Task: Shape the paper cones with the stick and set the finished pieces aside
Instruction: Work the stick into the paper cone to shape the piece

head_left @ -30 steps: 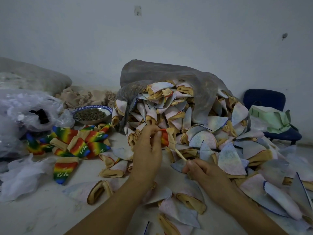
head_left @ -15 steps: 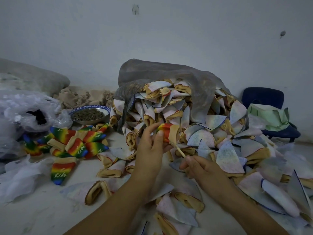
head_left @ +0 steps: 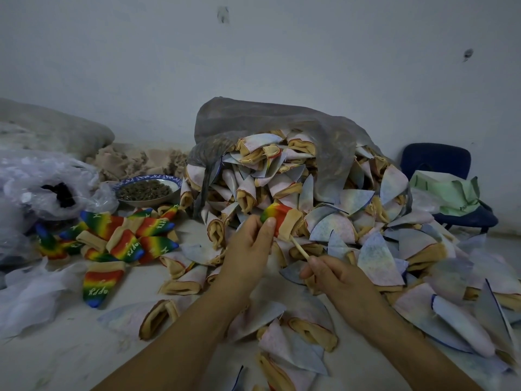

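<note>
Paper cones (head_left: 121, 238) in rainbow colours, which we take for the finished ones, lie in a loose heap on the floor (head_left: 56, 351) at the left, just in front of a patterned bowl (head_left: 146, 190) of dark bits. To the right of them our left hand (head_left: 248, 249) is raised off the floor, wrist bent up. Its thumb and fingers pinch the coloured tip end of the rainbow cone (head_left: 279, 218) in work, and the tan open end points down and right. The stick (head_left: 300, 248) runs from that mouth down to our right hand (head_left: 335, 280), which pinches its lower end between thumb and fingertips, back of the hand up, forearm coming in from the lower right. How deep the stick sits inside we cannot tell.

To do this step well, we judge, the left hand should hold near the tip but lightly, so the stick can push the point out from within without piercing it. The right hand should drive along the cone's axis and work round the inner wall, not lever sideways against the tan cuff. Once the shape is full, the piece belongs with the finished ones at the left.

Further right, pale unshaped cones (head_left: 335, 224) spill from a grey bag (head_left: 267, 119), and a blue chair (head_left: 439, 162) stands behind them.
</note>
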A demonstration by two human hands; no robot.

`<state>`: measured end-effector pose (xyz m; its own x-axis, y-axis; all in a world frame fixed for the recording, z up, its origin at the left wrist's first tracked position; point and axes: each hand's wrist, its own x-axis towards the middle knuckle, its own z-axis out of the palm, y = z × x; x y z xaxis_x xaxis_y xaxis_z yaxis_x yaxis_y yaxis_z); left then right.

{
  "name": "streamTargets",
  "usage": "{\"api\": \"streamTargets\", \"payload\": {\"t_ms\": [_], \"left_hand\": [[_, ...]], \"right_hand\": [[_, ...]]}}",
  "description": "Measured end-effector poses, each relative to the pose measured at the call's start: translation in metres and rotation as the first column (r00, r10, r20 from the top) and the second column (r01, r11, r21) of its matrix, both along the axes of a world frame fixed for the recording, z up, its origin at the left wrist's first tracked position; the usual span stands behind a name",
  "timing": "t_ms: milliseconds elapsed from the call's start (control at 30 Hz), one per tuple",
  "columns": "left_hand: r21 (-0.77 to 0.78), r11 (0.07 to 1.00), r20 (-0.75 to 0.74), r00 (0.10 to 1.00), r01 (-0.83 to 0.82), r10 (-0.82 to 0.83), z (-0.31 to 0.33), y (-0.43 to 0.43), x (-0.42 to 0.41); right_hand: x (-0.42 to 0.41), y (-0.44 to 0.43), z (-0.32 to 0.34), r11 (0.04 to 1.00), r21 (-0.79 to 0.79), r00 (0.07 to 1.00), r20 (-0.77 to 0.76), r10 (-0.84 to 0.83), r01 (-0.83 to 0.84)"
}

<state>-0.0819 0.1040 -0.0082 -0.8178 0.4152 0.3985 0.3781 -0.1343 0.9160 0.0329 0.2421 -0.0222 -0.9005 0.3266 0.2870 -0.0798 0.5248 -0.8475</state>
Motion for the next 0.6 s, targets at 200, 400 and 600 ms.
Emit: {"api": "streamTargets", "payload": {"t_ms": [200, 400, 600], "left_hand": [[-0.047, 0.999, -0.007, 1.000, 0.012, -0.012, 0.001, 0.001, 0.004], [-0.047, 0.998, -0.036, 0.999, -0.031, 0.029, -0.006, 0.003, 0.002], [0.023, 1.000, 0.044, 0.999, -0.007, 0.006, -0.006, -0.001, -0.007]], "right_hand": [[-0.002, -0.001, -0.001, 0.999, 0.018, 0.999, -0.022, -0.027, 0.027], [0.000, 0.004, 0.002, 0.994, 0.087, 0.998, -0.007, -0.070, 0.070], [0.007, 0.017, 0.013, 0.925, 0.362, 0.994, -0.034, -0.105, 0.110]]}}
